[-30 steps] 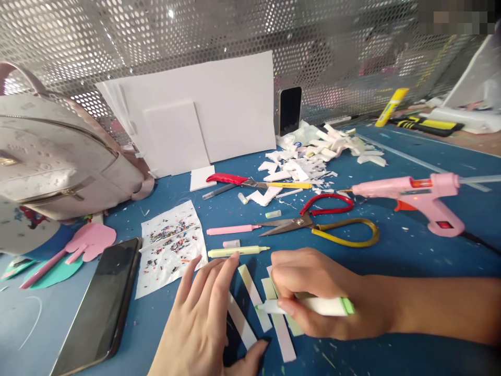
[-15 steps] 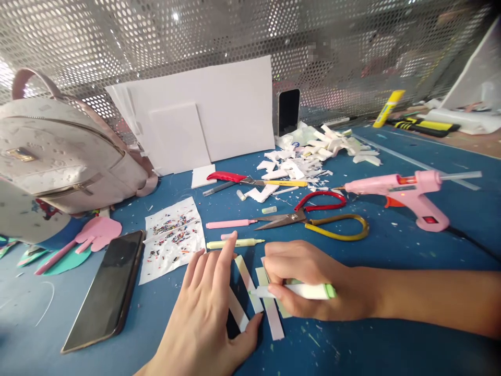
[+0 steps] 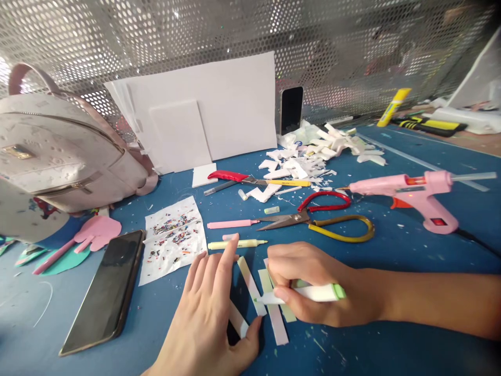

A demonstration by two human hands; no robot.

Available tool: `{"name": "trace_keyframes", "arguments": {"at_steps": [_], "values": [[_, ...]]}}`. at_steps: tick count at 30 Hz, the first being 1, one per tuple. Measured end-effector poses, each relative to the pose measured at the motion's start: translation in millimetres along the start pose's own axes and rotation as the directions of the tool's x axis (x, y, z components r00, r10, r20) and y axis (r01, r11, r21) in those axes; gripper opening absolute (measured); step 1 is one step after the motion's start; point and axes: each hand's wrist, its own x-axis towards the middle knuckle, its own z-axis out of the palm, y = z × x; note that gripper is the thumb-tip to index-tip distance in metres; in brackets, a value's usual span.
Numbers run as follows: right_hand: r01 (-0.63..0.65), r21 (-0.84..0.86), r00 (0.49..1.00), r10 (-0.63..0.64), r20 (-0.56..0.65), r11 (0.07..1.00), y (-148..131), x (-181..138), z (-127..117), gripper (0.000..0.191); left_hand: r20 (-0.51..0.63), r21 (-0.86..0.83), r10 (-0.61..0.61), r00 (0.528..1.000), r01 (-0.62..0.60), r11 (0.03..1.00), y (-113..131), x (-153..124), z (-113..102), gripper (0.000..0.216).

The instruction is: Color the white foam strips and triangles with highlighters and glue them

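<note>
Green-capped marker (image 3: 309,293) gripped in the right hand (image 3: 313,284), tip on a paper strip (image 3: 250,284). Left hand (image 3: 209,313) lies flat and spread, pinning the strips at lower centre. No writing legible anywhere.

1. No text, label, brand, number or sign can be read anywhere.
2. Dark marks are seen on the yellow glue stick (image 3: 393,106) at the back right, but they are too small and blurred to be made out.
3. A metal plate is seen on the bag (image 3: 58,151), yet nothing can be read on it.
4. An embossed pattern is spread over the bag, but no letters can be told.
5. The screens of the phone (image 3: 104,290) on the table and the phone (image 3: 291,109) propped at the back are dark.
</note>
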Motion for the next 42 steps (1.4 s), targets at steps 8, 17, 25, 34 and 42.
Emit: {"name": "trace_keyframes", "arguments": {"at_steps": [8,17,25,34,42], "values": [[0.034,0.042,0.999,-0.034,0.004,0.999,1.1,-0.3,0.3,0.026,-0.039,0.078,0.084,0.996,-0.081,0.994,-1.4,-0.4,-0.8,0.082],[0.085,0.108,0.996,-0.087,0.018,0.991,-0.4,-0.6,0.2,0.024,-0.031,0.094,0.093,0.995,-0.090,0.992,-2.6,-0.9,0.5,0.079],[-0.074,0.076,0.995,0.078,-0.059,0.994,-3.6,0.2,-4.5,0.027,-0.034,0.118,0.097,0.995,-0.093,0.989,-3.1,-1.2,1.5,0.079],[-0.046,0.070,0.999,0.045,0.019,0.996,-5.0,0.7,-5.0,0.026,-0.012,0.084,0.091,0.996,-0.090,0.992,-4.5,0.4,-2.9,0.080],[0.014,0.154,0.999,-0.021,0.041,0.988,-1.5,0.0,-3.3,0.026,-0.009,0.079,0.091,0.996,-0.090,0.993,-5.3,-0.3,-3.7,0.083]]}}
